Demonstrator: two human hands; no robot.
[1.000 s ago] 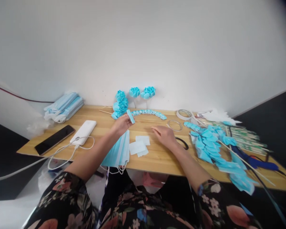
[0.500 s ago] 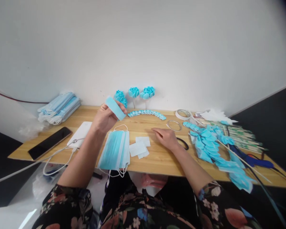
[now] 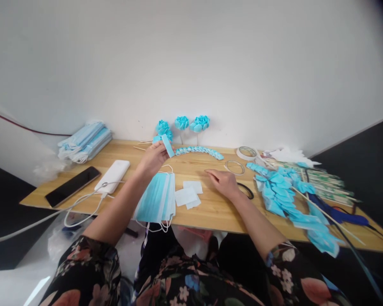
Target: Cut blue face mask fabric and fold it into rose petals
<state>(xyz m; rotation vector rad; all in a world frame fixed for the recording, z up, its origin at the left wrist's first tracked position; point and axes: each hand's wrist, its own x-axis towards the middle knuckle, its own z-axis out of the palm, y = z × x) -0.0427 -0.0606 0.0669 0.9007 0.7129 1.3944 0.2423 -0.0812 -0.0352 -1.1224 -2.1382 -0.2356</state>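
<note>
My left hand [image 3: 155,156] is raised above the back of the table, its fingers closed on a light blue strip [image 3: 168,145]. On the table below lies a stack of blue face masks [image 3: 156,196] with white ear loops over the front edge. My right hand [image 3: 225,182] rests on the wood with fingers curled and pressed together; whatever may be in them is hidden. Several small white squares [image 3: 185,196] lie between the masks and this hand. Three blue fabric flowers [image 3: 200,123] on sticks stand at the wall, behind a curved row of folded blue pieces [image 3: 199,150].
At left are a phone [image 3: 72,186], a white power bank [image 3: 112,175] with cable, and more masks [image 3: 84,142]. To the right are a tape roll [image 3: 246,153], a wire coil [image 3: 234,167], a black ring [image 3: 246,191], blue fabric pieces [image 3: 279,193] and a blue-handled tool [image 3: 344,216].
My left hand has moved a little right and lower with the strip, which now shows straighter and smaller. The right hand stays in place. The view has shifted slightly.
</note>
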